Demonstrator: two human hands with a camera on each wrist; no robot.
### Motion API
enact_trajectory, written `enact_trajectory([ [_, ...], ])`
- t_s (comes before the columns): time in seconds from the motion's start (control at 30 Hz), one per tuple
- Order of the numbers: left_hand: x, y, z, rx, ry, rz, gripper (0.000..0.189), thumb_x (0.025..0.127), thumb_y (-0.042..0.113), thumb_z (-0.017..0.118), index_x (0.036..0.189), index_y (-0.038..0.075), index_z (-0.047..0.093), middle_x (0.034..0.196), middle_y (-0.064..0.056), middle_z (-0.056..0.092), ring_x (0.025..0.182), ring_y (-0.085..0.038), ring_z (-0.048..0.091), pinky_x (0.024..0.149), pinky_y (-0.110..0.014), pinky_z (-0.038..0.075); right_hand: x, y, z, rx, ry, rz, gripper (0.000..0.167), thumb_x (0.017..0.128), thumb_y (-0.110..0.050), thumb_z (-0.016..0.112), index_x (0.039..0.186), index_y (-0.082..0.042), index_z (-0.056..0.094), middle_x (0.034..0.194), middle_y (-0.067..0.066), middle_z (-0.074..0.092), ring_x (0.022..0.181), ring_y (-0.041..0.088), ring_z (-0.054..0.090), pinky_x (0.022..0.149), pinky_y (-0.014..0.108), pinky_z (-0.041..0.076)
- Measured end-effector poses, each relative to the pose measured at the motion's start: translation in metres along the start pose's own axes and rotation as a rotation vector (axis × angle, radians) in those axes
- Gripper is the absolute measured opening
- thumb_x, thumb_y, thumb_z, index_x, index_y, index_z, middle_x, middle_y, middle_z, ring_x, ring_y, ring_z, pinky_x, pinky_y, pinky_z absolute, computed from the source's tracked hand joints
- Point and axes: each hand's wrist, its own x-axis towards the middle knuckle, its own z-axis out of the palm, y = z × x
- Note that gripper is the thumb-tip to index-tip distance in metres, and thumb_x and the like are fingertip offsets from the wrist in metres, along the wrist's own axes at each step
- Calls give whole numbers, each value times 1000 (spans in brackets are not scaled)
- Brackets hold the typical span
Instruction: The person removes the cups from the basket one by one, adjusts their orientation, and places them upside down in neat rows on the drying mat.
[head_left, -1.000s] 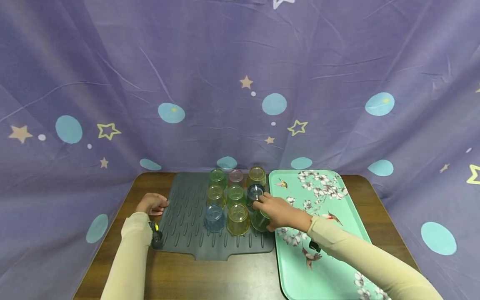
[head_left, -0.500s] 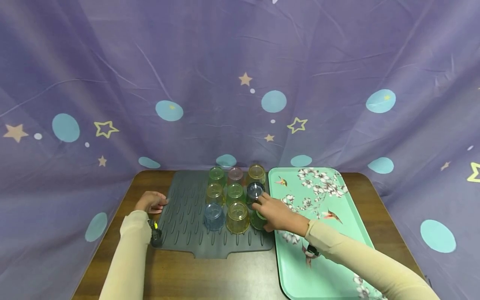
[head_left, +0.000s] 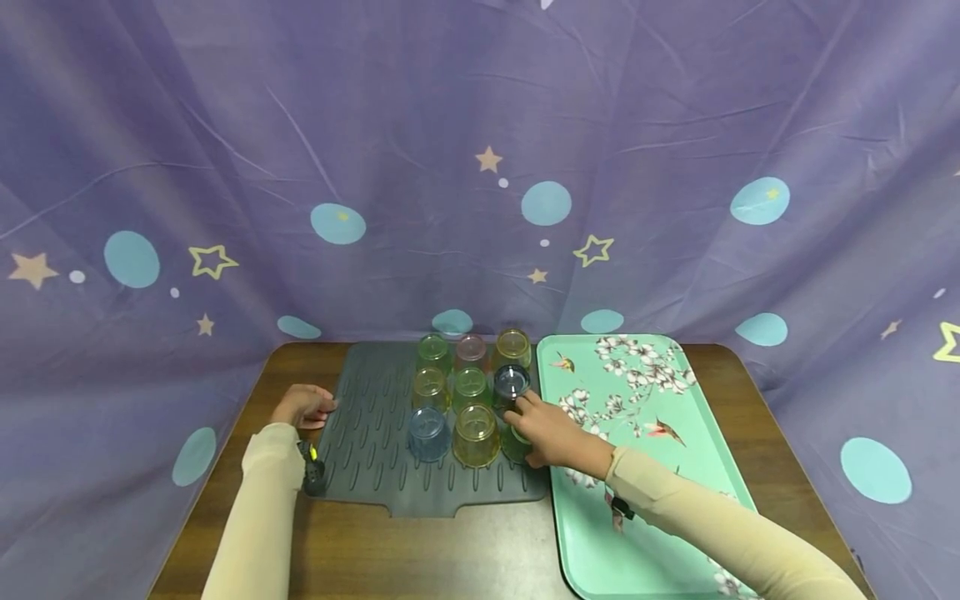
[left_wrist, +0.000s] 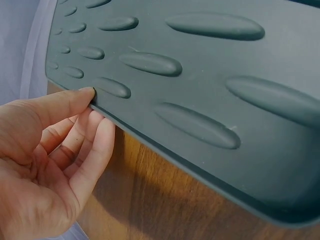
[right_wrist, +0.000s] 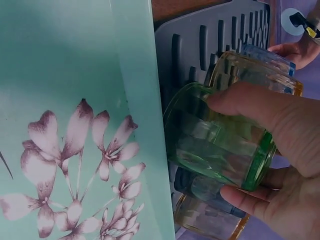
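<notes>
On the left, my left hand (head_left: 306, 406) pinches the edge of a dark grey ribbed drying mat (head_left: 367, 433). The left wrist view shows the thumb on top of the rim and the fingers against its underside. My right hand (head_left: 553, 431) grips a green glass (right_wrist: 215, 135) at the mat's front right corner, thumb on one side and fingers on the other. In the head view that hand covers much of the glass. A dark blue glass (head_left: 512, 385) stands just behind it, and a yellow glass (head_left: 476, 437) to its left.
More upturned coloured glasses stand in rows on the mat, including a blue glass (head_left: 429, 433) and a pink glass (head_left: 472, 352). A mint floral tray (head_left: 637, 550) lies directly right of the mat. The wooden table (head_left: 420, 558) backs onto a purple curtain (head_left: 420, 167).
The head view has tilted slightly. My right hand has shifted very little around the green glass, and the left hand stays at the mat's edge.
</notes>
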Motion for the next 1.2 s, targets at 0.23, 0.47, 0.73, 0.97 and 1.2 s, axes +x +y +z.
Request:
enact_trajectory([
  [0.23, 4, 0, -1, -6, -13, -10, 11, 95, 0, 64, 104, 1, 59, 76, 1, 59, 68, -10, 58, 65, -26, 58, -5, 2, -5, 55, 43, 3, 77, 67, -27, 96, 133, -11, 61, 111, 12, 59, 92, 23, 53, 63, 34, 54],
  [0.47, 8, -5, -2, -6, 1, -13, 11, 94, 1, 65, 103, 1, 60, 73, 0, 56, 67, -11, 57, 64, -26, 59, -8, 0, -17, 125, 72, 15, 67, 72, -19, 92, 132, -9, 62, 111, 11, 60, 91, 22, 53, 59, 30, 51],
  [0.73, 6, -4, 1, -16, 6, -2, 8, 94, 0, 65, 101, 1, 60, 72, 2, 57, 66, -10, 57, 64, -26, 58, -7, -1, -17, 112, 54, 26, 64, 73, -20, 93, 129, -10, 64, 111, 10, 61, 94, 21, 55, 66, 31, 56],
  [0.97, 4, -5, 4, -44, 29, 5, 8, 94, 0, 67, 98, -1, 61, 73, 1, 58, 67, -11, 57, 65, -27, 58, -9, 0, -16, 79, 76, 28, 63, 71, -21, 93, 127, -11, 65, 110, 9, 61, 94, 22, 58, 62, 31, 56],
  [1.2, 8, -10, 6, 9, 75, 31, 14, 92, 0, 66, 104, -5, 60, 79, -4, 60, 73, -16, 59, 64, -28, 58, -11, 0, -15, -29, 147, -8, 66, 71, -32, 93, 129, -14, 66, 111, 7, 61, 90, 20, 57, 63, 32, 54],
])
